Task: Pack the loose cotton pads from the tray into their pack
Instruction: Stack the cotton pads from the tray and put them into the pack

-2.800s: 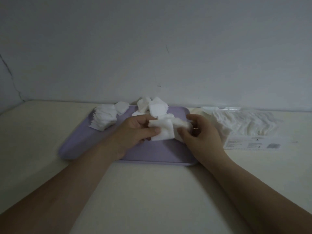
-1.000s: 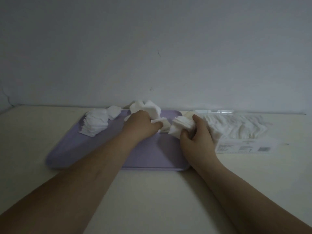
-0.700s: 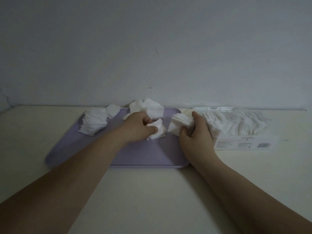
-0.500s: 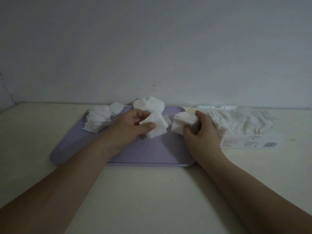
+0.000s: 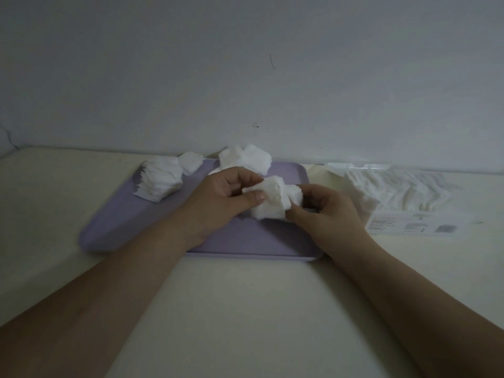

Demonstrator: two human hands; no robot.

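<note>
A lilac tray [image 5: 141,222] lies on the pale worktop [image 5: 245,309] against a plain wall [image 5: 245,64], its long side running left to right. Over its middle the left hand [image 5: 218,203] and right hand [image 5: 327,211] together pinch a bunch of cotton pads [image 5: 272,200], each closed on one end. A fanned stack of pads [image 5: 161,178] sits at the tray's far left corner, and a looser heap [image 5: 245,159] lies at the far edge behind the left hand. Just right of the tray lies the clear pack [image 5: 403,195], lengthwise left to right, seemingly part filled; its label [image 5: 411,227] is too dim to read.
</note>
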